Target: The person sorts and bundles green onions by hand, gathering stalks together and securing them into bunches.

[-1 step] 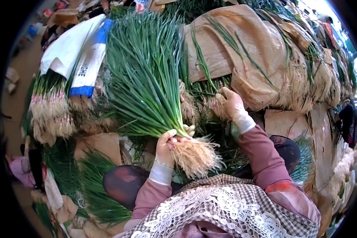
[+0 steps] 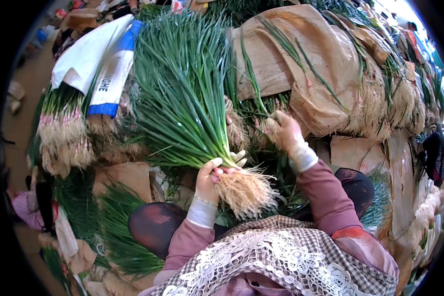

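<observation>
A thick bunch of green onions fans out ahead of me, its long leaves pointing away. My left hand is wrapped round it just above the pale, shaggy roots, where pinkish bulbs show. To the right of the bunch, my right hand has its fingers pinched on the lower end of a single green onion stalk. That stalk lies across the edge of a brown sack. More green onions poke out from under the sack beside my right fingers. Both hands wear pale gloves.
A white and blue sack covers rooted bundles at the left. Loose onion greens lie beside my left knee. Brown sheeting and more bundles line the right. Another person is at the far left.
My right hand has come slightly nearer to me with the pinched stalk. My left hand keeps its hold on the bunch, with hardly any shift.
</observation>
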A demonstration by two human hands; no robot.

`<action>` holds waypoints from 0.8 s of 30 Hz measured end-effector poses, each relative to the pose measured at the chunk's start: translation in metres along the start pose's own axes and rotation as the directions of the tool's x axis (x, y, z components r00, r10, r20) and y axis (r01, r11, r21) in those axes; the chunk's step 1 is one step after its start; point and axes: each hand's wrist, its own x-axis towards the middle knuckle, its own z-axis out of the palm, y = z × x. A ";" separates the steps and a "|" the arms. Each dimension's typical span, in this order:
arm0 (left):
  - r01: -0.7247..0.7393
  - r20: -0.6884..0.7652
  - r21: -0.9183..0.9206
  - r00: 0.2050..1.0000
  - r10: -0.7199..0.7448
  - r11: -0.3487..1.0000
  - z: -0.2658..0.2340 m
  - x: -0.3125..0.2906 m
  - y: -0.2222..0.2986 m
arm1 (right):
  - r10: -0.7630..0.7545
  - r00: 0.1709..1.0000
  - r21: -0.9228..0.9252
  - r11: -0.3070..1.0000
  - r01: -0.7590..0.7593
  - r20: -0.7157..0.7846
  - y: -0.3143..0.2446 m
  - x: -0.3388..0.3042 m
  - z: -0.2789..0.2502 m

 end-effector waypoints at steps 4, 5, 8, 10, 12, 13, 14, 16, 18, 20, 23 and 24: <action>-0.050 -0.191 0.134 0.979 0.075 0.990 -0.001 0.002 -0.004 | 0.178 0.856 0.172 0.941 -0.293 0.485 -0.021 -0.056 0.040; -0.050 -0.116 0.081 0.991 0.059 0.995 -0.001 0.001 -0.003 | 0.316 0.826 0.308 0.818 -0.486 0.467 -0.026 -0.056 0.046; 0.021 -0.139 0.116 0.990 -0.005 0.993 0.001 -0.006 -0.006 | 0.225 0.954 0.385 0.877 -0.287 0.200 -0.031 -0.037 0.046; 0.066 -0.108 0.167 0.993 -0.048 0.984 0.003 -0.007 -0.007 | 0.108 0.945 0.281 0.939 -0.198 0.308 -0.027 -0.024 0.057; 0.058 -0.105 0.222 0.994 -0.035 0.973 0.004 -0.007 -0.006 | 0.152 0.865 0.585 0.680 -0.442 0.478 -0.015 -0.021 0.069; 0.060 -0.143 0.186 0.989 -0.033 0.981 0.004 -0.006 -0.006 | 0.104 0.869 0.675 0.588 -0.446 0.484 -0.006 -0.024 0.073; -0.004 -0.144 0.131 0.989 0.023 0.991 0.003 -0.006 -0.004 | 0.122 0.854 0.769 0.384 -0.511 0.507 0.002 -0.028 0.080; -0.013 -0.043 0.096 0.999 0.017 0.995 0.000 -0.006 -0.002 | 0.209 0.812 0.595 0.585 -0.550 0.545 0.020 -0.038 0.083; 0.033 -0.170 0.144 0.985 -0.008 0.989 -0.003 -0.006 0.000 | 0.190 0.840 0.169 0.935 -0.313 0.509 0.030 -0.044 0.075; 0.024 0.017 -0.017 1.000 -0.024 1.000 -0.005 -0.006 0.000 | 0.535 0.720 0.381 0.615 -0.690 0.442 0.029 -0.044 0.065; -0.001 0.025 -0.083 1.000 0.003 0.997 -0.003 -0.007 -0.001 | 0.334 0.649 0.546 0.356 -0.758 0.684 0.013 -0.039 0.056; 0.009 0.057 -0.053 0.998 -0.006 0.999 -0.001 -0.008 -0.002 | 0.134 0.605 0.566 0.242 -0.788 0.785 0.006 -0.035 0.057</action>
